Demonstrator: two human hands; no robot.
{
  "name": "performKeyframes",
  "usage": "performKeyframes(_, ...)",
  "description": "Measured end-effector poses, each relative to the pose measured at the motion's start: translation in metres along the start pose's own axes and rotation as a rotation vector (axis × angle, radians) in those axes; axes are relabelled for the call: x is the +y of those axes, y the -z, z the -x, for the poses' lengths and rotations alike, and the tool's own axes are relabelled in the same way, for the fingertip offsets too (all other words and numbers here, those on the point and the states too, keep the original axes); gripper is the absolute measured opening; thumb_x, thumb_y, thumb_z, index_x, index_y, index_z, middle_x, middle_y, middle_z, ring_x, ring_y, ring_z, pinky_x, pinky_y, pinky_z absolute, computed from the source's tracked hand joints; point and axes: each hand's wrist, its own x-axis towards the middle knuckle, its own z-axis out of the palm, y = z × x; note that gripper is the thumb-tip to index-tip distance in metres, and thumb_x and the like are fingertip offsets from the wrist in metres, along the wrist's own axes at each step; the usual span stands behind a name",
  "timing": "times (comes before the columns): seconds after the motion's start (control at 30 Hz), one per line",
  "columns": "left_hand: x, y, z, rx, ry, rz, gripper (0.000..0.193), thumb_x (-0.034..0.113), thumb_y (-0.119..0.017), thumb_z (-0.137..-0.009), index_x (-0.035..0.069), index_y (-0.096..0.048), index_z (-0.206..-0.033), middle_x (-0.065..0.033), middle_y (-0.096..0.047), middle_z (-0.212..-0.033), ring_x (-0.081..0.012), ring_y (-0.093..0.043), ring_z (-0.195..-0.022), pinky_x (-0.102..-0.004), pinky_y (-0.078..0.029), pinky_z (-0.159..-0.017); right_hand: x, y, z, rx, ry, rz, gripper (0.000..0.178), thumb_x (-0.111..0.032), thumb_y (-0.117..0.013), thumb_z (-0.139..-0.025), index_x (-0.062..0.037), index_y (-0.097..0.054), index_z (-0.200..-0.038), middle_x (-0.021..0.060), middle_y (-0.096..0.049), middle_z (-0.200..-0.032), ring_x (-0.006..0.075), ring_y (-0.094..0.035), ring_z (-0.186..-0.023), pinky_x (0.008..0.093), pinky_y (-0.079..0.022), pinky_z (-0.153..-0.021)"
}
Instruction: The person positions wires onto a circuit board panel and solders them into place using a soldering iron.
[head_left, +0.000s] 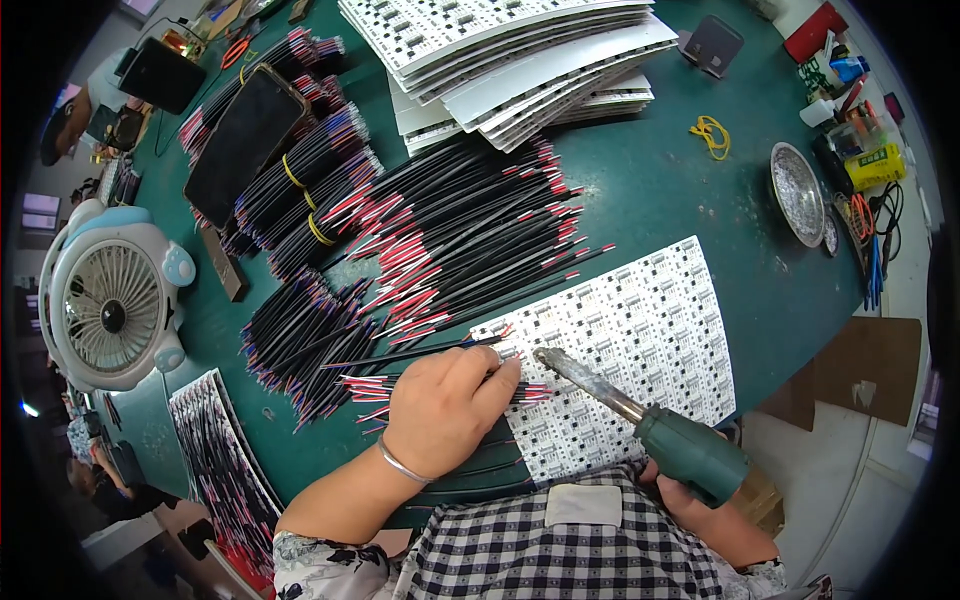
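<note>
My left hand (436, 412) is closed over a small bunch of black wires (372, 388) with red and white ends, at the left edge of a white circuit board sheet (640, 335). Between thumb and forefinger, one black wire (415, 352) has its split red end over the board. In my right hand (690, 507) is a soldering iron (690, 452) with a green handle. Its thick metal tip points left over the board, close to my left fingertips. Part of my right hand is hidden behind the handle. Several wires (475, 468) extend from the board's lower left edge.
Loose black wires (490, 215) and bundles lie left and beyond. A stack of board sheets (540, 70) stands at the back. A fan (112, 310) and a phone (245, 140) are left. A metal bowl (798, 195) and yellow rubber bands (711, 136) lie right.
</note>
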Motion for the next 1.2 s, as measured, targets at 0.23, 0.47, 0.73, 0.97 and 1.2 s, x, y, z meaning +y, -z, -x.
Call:
performKeyframes(0.23, -0.004, -0.002, 0.002, 0.014, -0.018, 0.028, 0.022, 0.010, -0.065, -0.070, 0.012, -0.069, -0.092, -0.0015, -0.059, -0.082, -0.0176, -0.059, -0.067, -0.0303, -0.045, -0.056, 0.012, -0.005, 0.007, 0.043, 0.060, 0.050, 0.029, -0.010, -0.067, -0.076, -0.0014, -0.064, -0.104, 0.0117, -0.067, -0.101, 0.0261, -0.064, -0.095, 0.0361, -0.049, -0.083)
performKeyframes(0.47, -0.004, 0.000, 0.001, -0.010, -0.017, 0.032, 0.021, 0.012, -0.064, -0.071, 0.012, -0.069, -0.091, -0.0011, -0.059, -0.082, -0.0175, -0.059, -0.067, -0.0305, -0.045, -0.057, 0.011, -0.004, 0.003, 0.067, 0.206, 0.229, 0.037, -0.009, -0.071, -0.074, -0.0008, -0.062, -0.108, 0.0121, -0.066, -0.101, 0.0255, -0.065, -0.093, 0.0354, -0.049, -0.084)
performKeyframes(0.73, -0.001, 0.002, 0.001, -0.046, -0.028, 0.004, 0.022, 0.012, -0.064, -0.071, 0.011, -0.068, -0.093, -0.0020, -0.060, -0.085, -0.0188, -0.060, -0.072, -0.0307, -0.047, -0.061, 0.017, -0.013, 0.015, 0.133, 0.017, -0.109, 0.032, -0.011, -0.068, -0.080, 0.0011, -0.060, -0.107, 0.0118, -0.066, -0.099, 0.0200, -0.067, -0.079, 0.0314, -0.052, -0.074)
performKeyframes(0.97, 0.005, 0.010, -0.001, -0.128, 0.047, 0.133, 0.041, 0.006, -0.071, -0.062, 0.008, -0.064, -0.102, -0.0061, -0.059, -0.091, -0.0245, -0.060, -0.078, -0.0348, -0.050, -0.065, 0.018, -0.006, 0.012, 0.112, 0.100, -0.155, 0.029, -0.011, -0.062, -0.086, 0.0023, -0.058, -0.111, 0.0091, -0.065, -0.092, 0.0141, -0.067, -0.068, 0.0257, -0.052, -0.065)
performKeyframes(1.2, 0.002, 0.005, 0.001, -0.091, -0.021, 0.046, 0.029, 0.006, -0.065, -0.070, 0.007, -0.066, -0.099, -0.0061, -0.057, -0.086, -0.0225, -0.058, -0.074, -0.0330, -0.049, -0.063, 0.018, -0.008, 0.017, 0.121, -0.056, -0.271, 0.033, -0.010, -0.067, -0.081, 0.0010, -0.058, -0.111, 0.0116, -0.065, -0.097, 0.0180, -0.067, -0.078, 0.0311, -0.052, -0.073)
